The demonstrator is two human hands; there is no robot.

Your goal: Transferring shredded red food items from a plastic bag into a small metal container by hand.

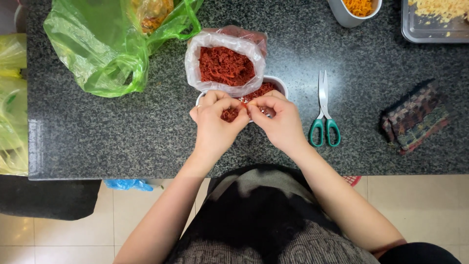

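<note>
1. dark speckled stone counter (122, 137) above a pale tiled floor (425, 205).
2. green plastic bag (107, 49) at the counter's far left.
3. white bowl (278, 82) of red shreds, near the counter's front edge.
4. left hand (215, 124) and right hand (278, 120) pinch a red shred (244, 104) together over the bowl.
5. green-handled scissors (324, 115) just right.

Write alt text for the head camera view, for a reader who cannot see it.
Seen from above, a left hand and right hand pinch a bit of red shredded food together over a white bowl on a dark stone counter. A clear bag of the same red shreds sits behind; green-handled scissors lie to the right.
</note>
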